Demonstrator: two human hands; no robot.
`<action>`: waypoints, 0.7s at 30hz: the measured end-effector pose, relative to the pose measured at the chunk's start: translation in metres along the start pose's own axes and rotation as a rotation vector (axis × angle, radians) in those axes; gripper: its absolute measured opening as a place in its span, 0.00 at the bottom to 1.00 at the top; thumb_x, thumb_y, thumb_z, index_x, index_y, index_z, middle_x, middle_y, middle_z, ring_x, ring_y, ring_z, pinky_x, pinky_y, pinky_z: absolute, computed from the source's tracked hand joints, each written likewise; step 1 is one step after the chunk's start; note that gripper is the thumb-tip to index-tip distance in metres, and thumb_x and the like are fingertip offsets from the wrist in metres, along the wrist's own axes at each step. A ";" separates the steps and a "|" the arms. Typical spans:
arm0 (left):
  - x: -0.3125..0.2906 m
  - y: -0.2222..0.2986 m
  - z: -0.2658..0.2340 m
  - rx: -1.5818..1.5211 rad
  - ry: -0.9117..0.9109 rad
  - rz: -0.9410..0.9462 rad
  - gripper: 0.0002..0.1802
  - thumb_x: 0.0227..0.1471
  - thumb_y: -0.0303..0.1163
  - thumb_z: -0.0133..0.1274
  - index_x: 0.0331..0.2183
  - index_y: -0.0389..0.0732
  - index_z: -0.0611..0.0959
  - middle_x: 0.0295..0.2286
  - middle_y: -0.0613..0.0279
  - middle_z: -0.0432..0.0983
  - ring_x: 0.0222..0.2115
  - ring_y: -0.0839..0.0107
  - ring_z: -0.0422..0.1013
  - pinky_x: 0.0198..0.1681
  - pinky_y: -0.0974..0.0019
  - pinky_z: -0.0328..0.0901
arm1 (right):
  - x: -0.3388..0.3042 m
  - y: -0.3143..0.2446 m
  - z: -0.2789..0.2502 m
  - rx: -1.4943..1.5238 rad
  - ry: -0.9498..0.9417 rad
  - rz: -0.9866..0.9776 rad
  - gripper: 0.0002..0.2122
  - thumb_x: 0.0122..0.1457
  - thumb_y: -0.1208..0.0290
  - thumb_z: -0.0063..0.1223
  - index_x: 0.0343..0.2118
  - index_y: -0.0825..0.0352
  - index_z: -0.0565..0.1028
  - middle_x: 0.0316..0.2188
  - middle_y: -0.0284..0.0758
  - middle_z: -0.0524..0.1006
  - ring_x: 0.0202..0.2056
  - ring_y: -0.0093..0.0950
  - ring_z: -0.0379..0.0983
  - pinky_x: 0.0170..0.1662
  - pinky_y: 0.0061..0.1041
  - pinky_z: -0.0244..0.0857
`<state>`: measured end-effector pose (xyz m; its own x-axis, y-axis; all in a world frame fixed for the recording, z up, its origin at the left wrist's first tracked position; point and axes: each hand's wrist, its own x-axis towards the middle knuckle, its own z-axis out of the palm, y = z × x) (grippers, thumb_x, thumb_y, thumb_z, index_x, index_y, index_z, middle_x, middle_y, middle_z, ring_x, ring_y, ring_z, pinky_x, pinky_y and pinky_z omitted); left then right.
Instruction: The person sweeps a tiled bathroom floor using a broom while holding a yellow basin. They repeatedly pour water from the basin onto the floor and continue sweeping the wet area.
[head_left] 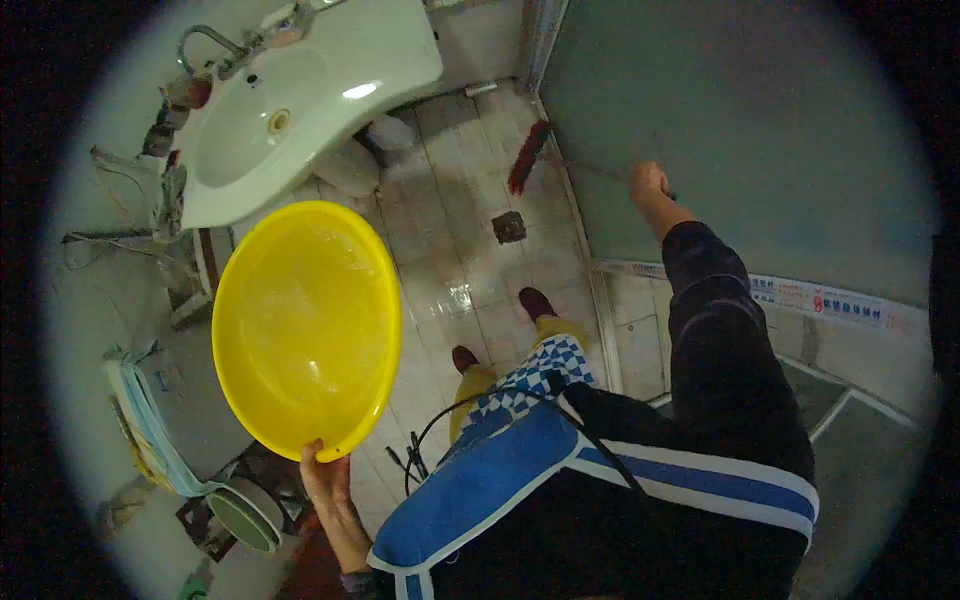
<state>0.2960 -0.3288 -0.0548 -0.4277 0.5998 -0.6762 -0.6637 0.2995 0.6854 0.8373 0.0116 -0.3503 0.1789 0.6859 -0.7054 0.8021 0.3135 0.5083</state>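
1. Nearest the camera, the person's blue, white-striped apron front (480,490) fills the lower middle, with a black cord running across it.
2. At the near left, the left hand (328,478) grips the lower rim of a large yellow basin (305,325), fingers closed on the edge.
3. That basin is held up off the floor, tilted so its hollow faces the camera, just right of a grey box.
4. Farther right, the right hand (648,183) is closed around a thin broom handle against the green door (720,110).
5. Its red brush head (528,157) rests on the tiled floor (450,250), near a square drain (509,227).
6. At the far left stands a white washbasin (300,100) with a tap.
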 end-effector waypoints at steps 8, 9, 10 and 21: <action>-0.003 -0.032 0.017 -0.205 0.079 -0.074 0.30 0.33 0.23 0.49 0.44 0.40 0.64 0.41 0.57 0.63 0.43 0.60 0.61 0.46 0.54 0.59 | -0.059 -0.068 0.009 0.931 -0.259 -0.232 0.16 0.50 0.60 0.43 0.38 0.65 0.68 0.17 0.36 0.70 0.15 0.28 0.64 0.22 0.27 0.61; 0.002 -0.032 0.018 -0.231 0.085 -0.086 0.29 0.33 0.23 0.49 0.43 0.40 0.64 0.41 0.56 0.64 0.42 0.60 0.62 0.45 0.54 0.59 | -0.071 -0.082 -0.006 0.903 -0.247 -0.217 0.17 0.50 0.61 0.42 0.41 0.64 0.67 0.15 0.36 0.69 0.13 0.27 0.62 0.20 0.25 0.59; 0.007 -0.033 0.016 -0.248 0.094 -0.107 0.29 0.33 0.23 0.49 0.44 0.40 0.64 0.41 0.56 0.63 0.43 0.60 0.61 0.46 0.54 0.59 | -0.077 -0.088 -0.019 0.923 -0.159 -0.244 0.17 0.51 0.61 0.42 0.43 0.63 0.65 0.15 0.36 0.69 0.13 0.26 0.62 0.20 0.25 0.59; 0.069 -0.086 0.005 -0.121 0.123 -0.106 0.30 0.36 0.25 0.49 0.46 0.39 0.62 0.43 0.57 0.61 0.44 0.61 0.60 0.46 0.55 0.59 | 0.107 -0.180 -0.031 1.461 -0.119 -0.467 0.11 0.52 0.63 0.37 0.33 0.64 0.66 0.13 0.33 0.66 0.11 0.25 0.59 0.13 0.26 0.52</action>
<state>0.3264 -0.3097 -0.1587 -0.4184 0.4723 -0.7758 -0.7745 0.2606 0.5764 0.6946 0.0483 -0.5018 -0.2536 0.6357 -0.7291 0.6256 -0.4672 -0.6248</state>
